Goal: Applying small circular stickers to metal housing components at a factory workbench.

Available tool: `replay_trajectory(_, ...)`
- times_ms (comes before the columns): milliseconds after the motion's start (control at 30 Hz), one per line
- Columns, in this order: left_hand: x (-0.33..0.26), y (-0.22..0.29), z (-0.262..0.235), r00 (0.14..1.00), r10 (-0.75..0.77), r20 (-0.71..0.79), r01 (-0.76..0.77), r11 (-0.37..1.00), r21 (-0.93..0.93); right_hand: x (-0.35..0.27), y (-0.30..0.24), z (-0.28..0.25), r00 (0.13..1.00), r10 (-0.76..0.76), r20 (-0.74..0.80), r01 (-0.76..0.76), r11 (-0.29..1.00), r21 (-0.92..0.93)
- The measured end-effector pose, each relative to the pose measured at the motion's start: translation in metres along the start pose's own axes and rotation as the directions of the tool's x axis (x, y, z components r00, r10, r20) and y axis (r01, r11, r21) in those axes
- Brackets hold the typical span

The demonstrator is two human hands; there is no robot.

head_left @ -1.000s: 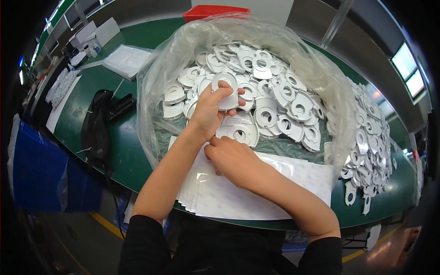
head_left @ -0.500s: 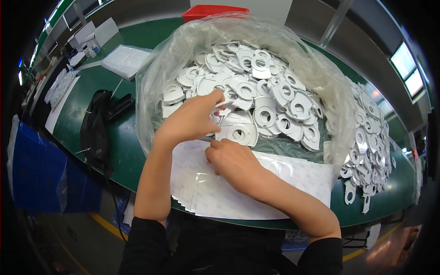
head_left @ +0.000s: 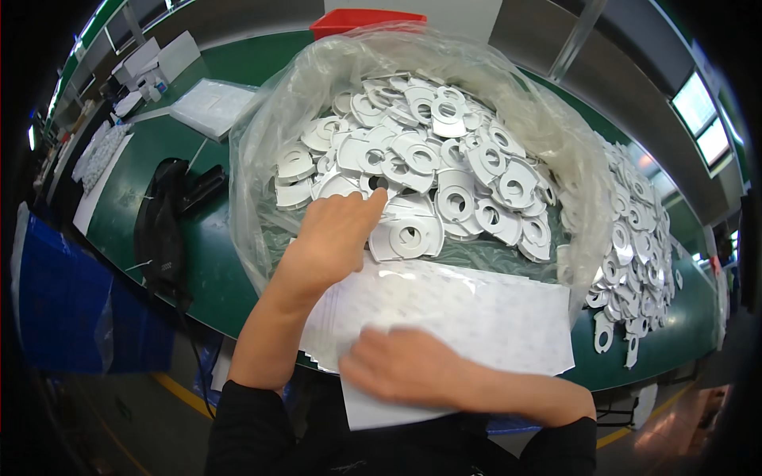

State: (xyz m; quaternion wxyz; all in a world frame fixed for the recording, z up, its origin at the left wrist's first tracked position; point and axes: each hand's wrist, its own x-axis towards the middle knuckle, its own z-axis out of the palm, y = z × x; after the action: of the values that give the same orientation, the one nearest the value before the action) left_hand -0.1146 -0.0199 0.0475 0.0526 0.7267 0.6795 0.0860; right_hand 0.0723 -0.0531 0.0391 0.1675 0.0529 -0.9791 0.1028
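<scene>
My left hand [head_left: 337,234] is closed at the near side of the plastic bag [head_left: 274,103], its index finger by the white parts. What its curled fingers hold, if anything, is hidden. Flat white parts with round holes, one of them a ring-shaped part [head_left: 409,236], are heaped inside the bag. In front lies a stack of thin, shiny white sheets [head_left: 492,309] with faint marks. My right hand [head_left: 401,366], smeared by motion, is over a sheet [head_left: 367,408] whose near end sticks out past the table edge. Its fingers are too blurred to read.
More white parts [head_left: 635,254] are heaped on the green table [head_left: 210,270] at the right. A black corded tool [head_left: 167,230] lies at the left, with a white packet [head_left: 213,107] beyond it. A red bin [head_left: 369,20] stands behind the bag.
My right hand has moved from the sheets' far edge toward my body, and a sheet has slid nearer with it. My left hand has drawn back and down from the parts.
</scene>
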Motion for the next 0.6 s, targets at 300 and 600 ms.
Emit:
replay_trajectory(300, 0.002, 0.008, -0.024, 0.998, 0.062, 0.007, -0.053, 0.899, -0.434, -0.024, 0.03, -0.01, 0.929, 0.209, -0.306, -0.231, 0.972, -0.036)
replay_trajectory(600, -0.001, -0.003, -0.021, 0.995, 0.091, 0.038, -0.075, 0.951, -0.299, -0.01, 0.014, 0.003, 0.931, 0.362, 0.048, -0.354, 0.863, 0.361)
